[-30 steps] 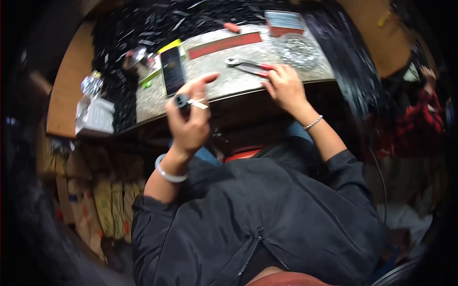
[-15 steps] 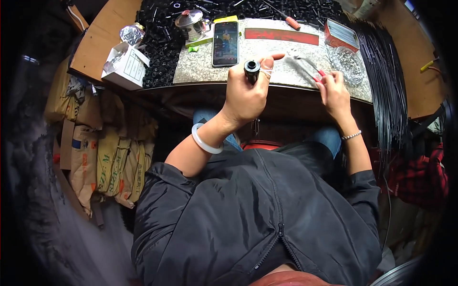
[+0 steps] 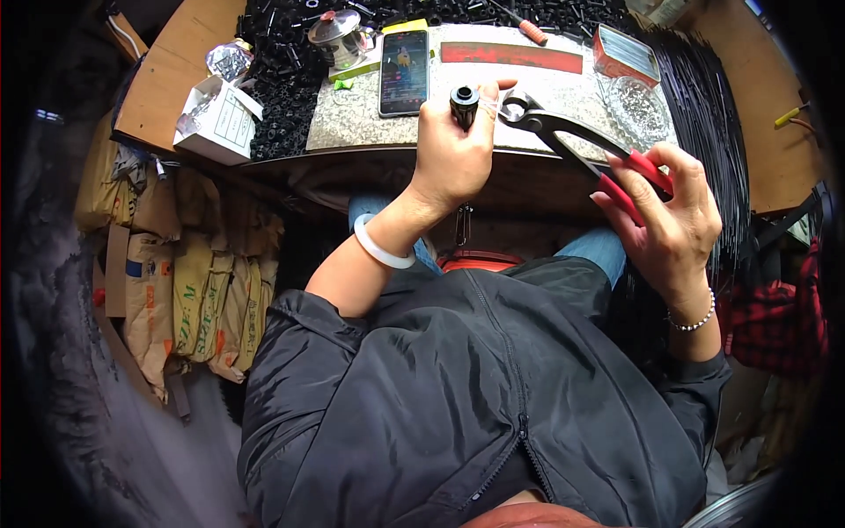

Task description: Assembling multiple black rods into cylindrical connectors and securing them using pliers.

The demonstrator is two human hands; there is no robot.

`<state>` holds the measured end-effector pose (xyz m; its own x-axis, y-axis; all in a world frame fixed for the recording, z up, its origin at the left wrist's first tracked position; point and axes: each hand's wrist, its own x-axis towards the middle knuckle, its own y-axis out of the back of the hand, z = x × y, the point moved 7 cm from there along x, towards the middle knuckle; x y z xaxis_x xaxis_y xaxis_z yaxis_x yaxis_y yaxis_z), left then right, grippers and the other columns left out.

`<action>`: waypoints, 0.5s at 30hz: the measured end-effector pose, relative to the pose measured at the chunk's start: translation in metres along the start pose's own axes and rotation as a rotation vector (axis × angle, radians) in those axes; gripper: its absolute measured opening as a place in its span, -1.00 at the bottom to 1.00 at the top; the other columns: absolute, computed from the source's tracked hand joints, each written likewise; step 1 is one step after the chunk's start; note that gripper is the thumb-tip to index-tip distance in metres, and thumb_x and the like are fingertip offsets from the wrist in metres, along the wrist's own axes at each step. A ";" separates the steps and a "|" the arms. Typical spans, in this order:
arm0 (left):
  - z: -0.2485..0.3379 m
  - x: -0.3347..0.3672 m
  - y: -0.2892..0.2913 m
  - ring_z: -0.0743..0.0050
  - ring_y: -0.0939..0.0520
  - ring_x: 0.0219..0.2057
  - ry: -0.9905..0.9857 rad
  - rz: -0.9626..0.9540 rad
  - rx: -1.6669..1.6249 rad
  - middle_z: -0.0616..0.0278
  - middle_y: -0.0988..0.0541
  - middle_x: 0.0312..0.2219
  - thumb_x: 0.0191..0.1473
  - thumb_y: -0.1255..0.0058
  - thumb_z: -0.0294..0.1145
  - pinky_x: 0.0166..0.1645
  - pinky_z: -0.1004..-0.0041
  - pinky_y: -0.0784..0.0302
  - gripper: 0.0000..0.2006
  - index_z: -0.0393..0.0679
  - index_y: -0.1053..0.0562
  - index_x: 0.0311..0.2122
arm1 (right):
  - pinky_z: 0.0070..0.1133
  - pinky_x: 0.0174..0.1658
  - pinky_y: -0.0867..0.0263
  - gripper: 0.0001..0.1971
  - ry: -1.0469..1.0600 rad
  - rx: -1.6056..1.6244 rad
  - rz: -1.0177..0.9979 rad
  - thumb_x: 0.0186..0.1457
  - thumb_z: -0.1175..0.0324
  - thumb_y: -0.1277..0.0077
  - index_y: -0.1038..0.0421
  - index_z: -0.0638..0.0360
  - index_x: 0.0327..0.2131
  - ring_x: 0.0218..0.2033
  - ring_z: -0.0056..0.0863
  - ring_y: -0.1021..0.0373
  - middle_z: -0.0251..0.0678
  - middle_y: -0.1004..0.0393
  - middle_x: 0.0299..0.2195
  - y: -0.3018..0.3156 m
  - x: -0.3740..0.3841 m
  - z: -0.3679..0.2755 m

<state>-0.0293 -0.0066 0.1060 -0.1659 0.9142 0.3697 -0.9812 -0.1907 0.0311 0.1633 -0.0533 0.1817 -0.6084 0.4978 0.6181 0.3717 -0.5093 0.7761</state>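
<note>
My left hand [image 3: 453, 158] is closed around a short black tube [image 3: 465, 104], whose open round end faces up. A thin white strip [image 3: 489, 106] shows by its fingers; I cannot make out whether it is worn or held. My right hand [image 3: 685, 216] grips a pair of pincers [image 3: 572, 128] by the red handles, which are spread apart. The rounded metal head of the pincers is beside my left fingertips, close to the tube; whether they touch is unclear.
On the bench lie a phone [image 3: 404, 75], a red strip [image 3: 510, 56], a screwdriver [image 3: 532, 32] and a glass dish [image 3: 635, 110]. Black parts [image 3: 286, 97] heap at left, beside a white box [image 3: 218, 121]. Long black rods [image 3: 704, 123] hang over the right edge.
My right hand has lifted the pincers off the bench and brought them toward me, with their head beside my left hand. The left hand still holds the tube in nearly the same place.
</note>
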 end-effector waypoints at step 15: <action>0.001 -0.004 -0.004 0.93 -0.14 -0.78 0.032 -0.030 -0.011 0.61 -0.21 -0.82 0.19 0.21 -0.37 -0.69 0.71 0.07 -0.74 -0.26 -0.49 -0.18 | -0.58 -0.44 -0.29 -0.74 0.093 -0.098 -0.010 -0.22 0.30 -0.21 -0.46 0.20 -0.42 -0.45 -0.44 -0.34 -0.30 -0.40 -0.32 0.006 -0.001 -0.016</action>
<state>-0.0249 -0.0100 0.1054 -0.1397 0.9305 0.3386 -0.9867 -0.1595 0.0312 0.1550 -0.0674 0.1837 -0.6755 0.4384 0.5929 0.2982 -0.5730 0.7634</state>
